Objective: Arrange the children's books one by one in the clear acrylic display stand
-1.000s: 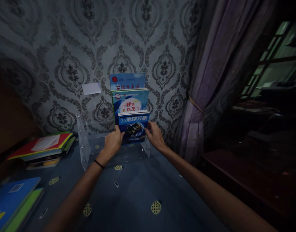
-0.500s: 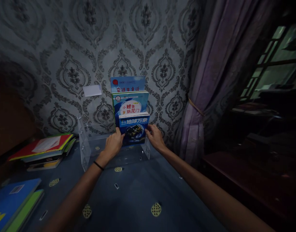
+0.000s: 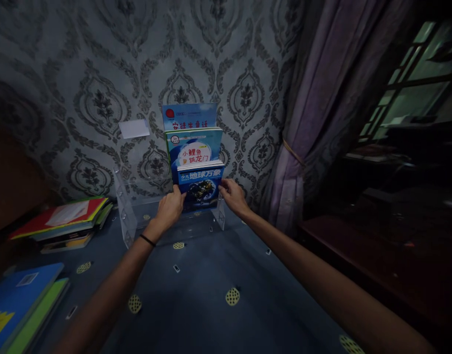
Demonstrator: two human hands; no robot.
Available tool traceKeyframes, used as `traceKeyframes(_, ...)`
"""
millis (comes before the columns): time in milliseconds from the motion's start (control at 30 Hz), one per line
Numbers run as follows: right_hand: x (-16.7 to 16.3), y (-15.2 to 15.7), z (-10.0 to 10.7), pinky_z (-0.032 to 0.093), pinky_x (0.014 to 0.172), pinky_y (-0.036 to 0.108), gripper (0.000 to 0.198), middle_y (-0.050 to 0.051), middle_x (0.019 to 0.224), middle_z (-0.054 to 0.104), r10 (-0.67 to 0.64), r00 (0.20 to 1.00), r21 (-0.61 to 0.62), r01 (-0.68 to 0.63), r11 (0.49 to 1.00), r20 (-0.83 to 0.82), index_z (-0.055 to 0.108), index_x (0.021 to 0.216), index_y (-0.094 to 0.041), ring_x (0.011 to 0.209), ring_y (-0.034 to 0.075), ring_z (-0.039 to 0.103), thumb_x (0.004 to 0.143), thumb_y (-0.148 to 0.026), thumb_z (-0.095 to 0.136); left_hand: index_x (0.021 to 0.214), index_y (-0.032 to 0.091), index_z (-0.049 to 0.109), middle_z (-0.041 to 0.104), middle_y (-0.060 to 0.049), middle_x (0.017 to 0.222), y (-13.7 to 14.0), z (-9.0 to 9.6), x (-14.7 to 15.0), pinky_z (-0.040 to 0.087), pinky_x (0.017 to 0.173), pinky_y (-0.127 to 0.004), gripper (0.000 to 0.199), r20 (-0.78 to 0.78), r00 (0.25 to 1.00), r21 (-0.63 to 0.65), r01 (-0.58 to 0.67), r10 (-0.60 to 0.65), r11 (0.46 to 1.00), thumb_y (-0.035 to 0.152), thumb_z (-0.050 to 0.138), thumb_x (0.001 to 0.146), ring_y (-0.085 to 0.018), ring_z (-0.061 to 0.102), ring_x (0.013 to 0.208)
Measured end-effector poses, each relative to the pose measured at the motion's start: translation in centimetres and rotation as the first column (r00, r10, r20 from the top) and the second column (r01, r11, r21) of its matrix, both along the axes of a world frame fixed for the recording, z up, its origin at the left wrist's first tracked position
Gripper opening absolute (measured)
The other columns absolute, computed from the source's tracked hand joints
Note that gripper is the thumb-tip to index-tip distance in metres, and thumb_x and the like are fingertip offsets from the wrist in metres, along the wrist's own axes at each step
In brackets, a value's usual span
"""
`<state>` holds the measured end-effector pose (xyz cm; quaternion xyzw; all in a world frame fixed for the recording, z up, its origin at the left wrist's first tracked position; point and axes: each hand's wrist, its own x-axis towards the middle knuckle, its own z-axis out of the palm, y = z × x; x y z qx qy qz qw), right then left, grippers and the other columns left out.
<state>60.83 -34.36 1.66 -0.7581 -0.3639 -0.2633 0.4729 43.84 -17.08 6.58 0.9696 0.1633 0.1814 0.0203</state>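
A dark blue book (image 3: 200, 191) with an earth picture on its cover stands upright in a clear plastic rack (image 3: 126, 211), in front of the other books. My left hand (image 3: 170, 205) grips its left edge, thumb at the front. At the right edge, my right hand (image 3: 233, 196) has thumb and fingers closed on the same book. Right behind it rises a light blue book (image 3: 195, 145) with a white oval on the cover. Farther back, a taller blue book (image 3: 189, 115) with red lettering shows only its top. The lower parts of both are hidden.
To the left lies a stack of books (image 3: 71, 221) with a red and yellow one on top. Nearer, a blue book (image 3: 30, 285) rests on a green one. A white card (image 3: 134, 129) is at the wall. A purple curtain (image 3: 295, 147) hangs on the right.
The whole view has shifted slightly, so the rack, books and hands appear a little higher and farther left. Both hands keep their grip on the dark blue book.
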Motion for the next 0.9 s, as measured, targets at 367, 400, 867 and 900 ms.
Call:
traceKeyframes(367,-0.15,0.01,-0.09,0.053,0.084,0.043,0.022,0.010,0.096,0.070,0.007,0.999,0.014,-0.007,1.000,-0.032,0.068,0.099,-0.019,0.088,0.025,0.064,0.083,-0.027,0.053,0.119,0.010,0.047,0.075,-0.021,0.103,0.01,-0.35,0.10,0.052,0.080,-0.034,0.029,0.008,1.000,-0.013,0.011,-0.011,1.000,0.032,0.034,0.105,-0.031,0.074,0.098)
traceKeyframes(400,-0.14,-0.01,-0.11,0.053,0.084,0.043,0.023,0.010,0.097,0.070,0.010,0.999,0.015,-0.009,1.000,-0.035,0.068,0.099,-0.018,0.089,0.025,0.064,0.083,-0.027,0.053,0.119,0.010,0.047,0.075,-0.021,0.104,0.03,-0.37,0.07,0.052,0.079,-0.034,0.029,0.006,1.000,-0.010,0.014,-0.014,1.000,0.032,0.034,0.105,-0.031,0.074,0.098)
traceKeyframes(867,0.24,0.08,-0.38,0.055,0.085,0.042,0.026,0.009,0.101,0.073,0.042,0.996,0.023,-0.040,0.999,-0.077,0.068,0.104,-0.020,0.092,0.025,0.067,0.084,-0.028,0.054,0.126,0.012,0.043,0.074,-0.019,0.106,0.16,-0.35,-0.10,0.052,0.078,-0.034,0.033,-0.036,0.999,-0.006,-0.014,0.013,1.000,0.036,0.030,0.106,-0.030,0.074,0.099)
traceKeyframes(900,0.25,0.07,-0.38,0.055,0.085,0.043,0.026,0.009,0.101,0.073,0.043,0.996,0.023,-0.041,0.999,-0.077,0.069,0.104,-0.020,0.092,0.026,0.067,0.084,-0.028,0.054,0.126,0.012,0.043,0.074,-0.019,0.107,0.13,-0.29,-0.19,0.052,0.079,-0.034,0.033,-0.040,0.999,-0.014,-0.014,0.013,1.000,0.036,0.030,0.106,-0.030,0.074,0.100)
